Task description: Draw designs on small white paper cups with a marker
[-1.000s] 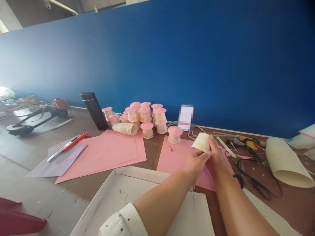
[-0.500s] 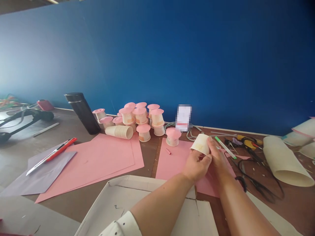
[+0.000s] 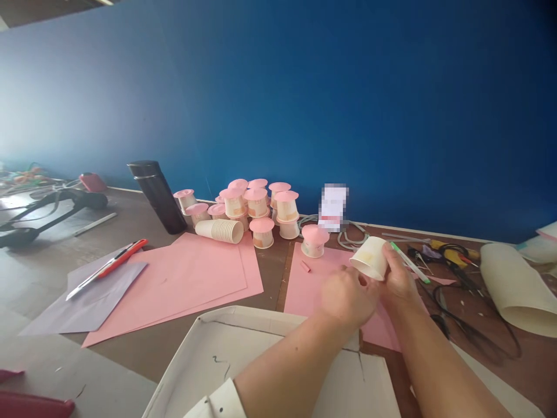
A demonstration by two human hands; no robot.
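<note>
I hold a small white paper cup [image 3: 369, 258] tipped on its side in the air, just above the nearer pink paper sheet [image 3: 311, 284] on the brown table [image 3: 143, 342]. My right hand [image 3: 400, 278] is closed around it, fingers wrapped over the far side. My left hand [image 3: 348, 296] is loosely curled with the thumb up against the cup's near edge. It is blurred, so I cannot tell whether it really grips. This cup has no pink top on it that I can see.

Judging by the table, a good share looks done. A cluster of white cups topped with round pink paper caps [image 3: 256, 203] stands by the blue wall, and one more capped cup [image 3: 314, 240] sits at the far edge of the sheet. What seems left is a nested stack of bare paper cups [image 3: 220, 230] lying on its side beside the cluster, and larger uncut pink sheets [image 3: 187, 278] to my left. Black scissors [image 3: 470, 331] lie to my right, and an open white cardboard tray [image 3: 243, 325] sits under my forearms.
</note>
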